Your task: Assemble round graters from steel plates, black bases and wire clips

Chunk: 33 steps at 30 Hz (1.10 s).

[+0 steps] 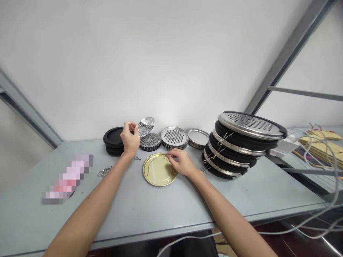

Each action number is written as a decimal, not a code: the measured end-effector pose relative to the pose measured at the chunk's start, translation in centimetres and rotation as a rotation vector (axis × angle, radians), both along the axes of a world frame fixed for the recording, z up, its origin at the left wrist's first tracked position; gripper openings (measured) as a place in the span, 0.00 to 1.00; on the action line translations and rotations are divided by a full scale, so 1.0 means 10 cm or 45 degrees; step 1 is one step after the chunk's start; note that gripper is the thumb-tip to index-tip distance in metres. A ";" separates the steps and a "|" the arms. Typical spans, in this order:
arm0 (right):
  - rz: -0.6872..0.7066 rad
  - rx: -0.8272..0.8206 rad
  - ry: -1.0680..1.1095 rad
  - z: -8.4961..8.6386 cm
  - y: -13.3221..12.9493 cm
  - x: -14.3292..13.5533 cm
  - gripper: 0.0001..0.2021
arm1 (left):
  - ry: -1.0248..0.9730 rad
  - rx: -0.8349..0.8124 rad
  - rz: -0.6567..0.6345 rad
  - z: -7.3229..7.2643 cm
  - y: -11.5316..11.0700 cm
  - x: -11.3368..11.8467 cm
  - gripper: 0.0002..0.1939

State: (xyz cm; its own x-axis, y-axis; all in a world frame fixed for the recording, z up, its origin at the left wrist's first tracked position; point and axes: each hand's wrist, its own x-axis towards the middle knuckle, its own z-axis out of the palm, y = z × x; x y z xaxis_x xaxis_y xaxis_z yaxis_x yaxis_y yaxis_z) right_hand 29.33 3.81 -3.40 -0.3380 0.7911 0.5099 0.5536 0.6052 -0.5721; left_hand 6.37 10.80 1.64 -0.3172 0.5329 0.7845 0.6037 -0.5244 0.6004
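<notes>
My left hand pinches the edge of a thin perforated metal disc, raised and tilted above a stack of similar perforated discs. The fingers of my right hand close on the upper right rim of a round gold-coloured lid, which lies flat on the grey table. A pale stripe runs across the lid. Behind it stand a stack of slotted silver plates and a stack of plain silver rims.
Black round parts are stacked behind my left hand. A tall leaning stack of black and silver assemblies stands at the right. Wire clips and a pixelated object lie at the left. White cables hang at the right.
</notes>
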 end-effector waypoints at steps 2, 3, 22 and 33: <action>-0.019 0.009 0.007 0.00 0.01 0.00 0.10 | -0.095 0.009 -0.096 0.05 -0.10 0.01 0.05; -0.043 0.016 0.028 0.00 0.01 0.00 0.09 | -0.149 0.008 -0.183 0.07 -0.17 0.01 0.07; 0.154 -0.445 0.756 0.11 -0.07 -0.15 0.18 | -1.147 -0.976 -0.906 -0.04 -0.78 -0.18 0.21; 0.192 -0.498 0.741 0.17 0.02 0.12 0.19 | -0.938 -1.093 -1.070 -0.10 -0.85 -0.12 0.20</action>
State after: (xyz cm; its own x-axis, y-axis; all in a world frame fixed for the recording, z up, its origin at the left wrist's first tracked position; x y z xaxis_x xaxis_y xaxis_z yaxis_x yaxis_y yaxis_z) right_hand 30.57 4.02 -1.71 -0.2173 0.9189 0.3291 0.0193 0.3412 -0.9398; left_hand 5.15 2.32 0.59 0.1410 0.9867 -0.0809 -0.2904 0.1194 0.9494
